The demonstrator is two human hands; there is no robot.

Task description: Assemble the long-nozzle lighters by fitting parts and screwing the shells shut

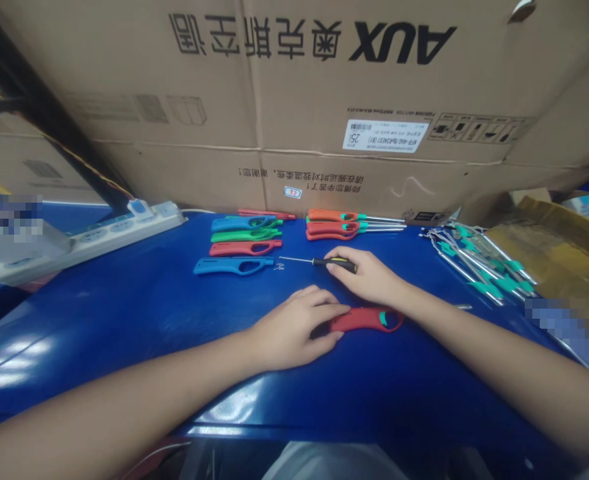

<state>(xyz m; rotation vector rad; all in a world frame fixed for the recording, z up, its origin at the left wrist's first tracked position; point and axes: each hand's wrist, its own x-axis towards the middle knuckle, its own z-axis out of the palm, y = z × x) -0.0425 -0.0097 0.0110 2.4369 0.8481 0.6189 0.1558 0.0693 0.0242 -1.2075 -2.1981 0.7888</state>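
Note:
My left hand [294,328] grips the left end of a red lighter body [361,319] lying on the blue table [139,320]; a teal trigger shows near its right end. In my right hand [364,272] is a screwdriver [341,265] with a black and yellow handle, its shaft pointing left. The tip is just above a few small screws [279,266]. To the left of the screws lies a blue handle shell [233,265], with red [244,249], green [244,235] and blue shells [224,224] behind it.
Behind the shells stands a large cardboard box [214,120]. Orange and red lighters with metal tubes [331,230] lie at the back centre. Several metal rods with teal parts [479,263] are at the right, beside an open carton [564,253]. A power strip [94,237] is at the left.

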